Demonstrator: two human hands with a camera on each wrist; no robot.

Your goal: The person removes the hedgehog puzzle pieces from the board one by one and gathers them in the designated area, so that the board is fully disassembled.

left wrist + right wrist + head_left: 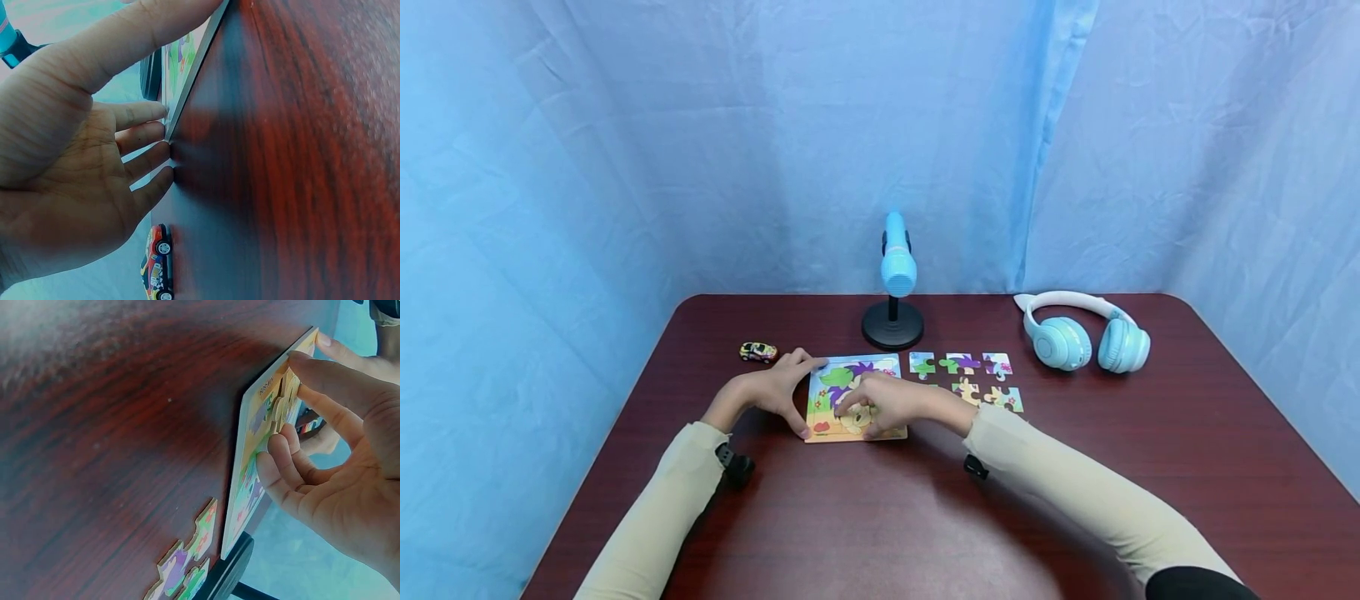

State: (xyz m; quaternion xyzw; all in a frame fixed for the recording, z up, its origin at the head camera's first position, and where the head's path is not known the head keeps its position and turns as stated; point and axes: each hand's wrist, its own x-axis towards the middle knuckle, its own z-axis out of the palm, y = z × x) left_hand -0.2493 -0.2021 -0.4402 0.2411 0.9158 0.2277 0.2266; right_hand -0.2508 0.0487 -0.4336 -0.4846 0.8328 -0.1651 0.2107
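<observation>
A colourful jigsaw puzzle board (891,362) lies flat on the table in the head view. Along its left side my left hand (775,388) is spread, thumb at the near corner and fingertips by the far corner. Those fingers look nearly straight in the left wrist view. Over the board's near part, my right hand (889,400) pinches a puzzle piece (281,409) between thumb and index finger, close on the board's surface. Its other fingers bend loosely above the picture. Several loose puzzle pieces (922,364) lie to the right of the board, some partly behind the right wrist.
Behind the board stands a light-blue microphone (898,271) on a round black base (892,327). Light-blue headphones (1063,343) lie at the back right. A small toy car (758,352) is left of the board, near the left hand. Blue curtains (820,150) surround the dark-red table (850,517).
</observation>
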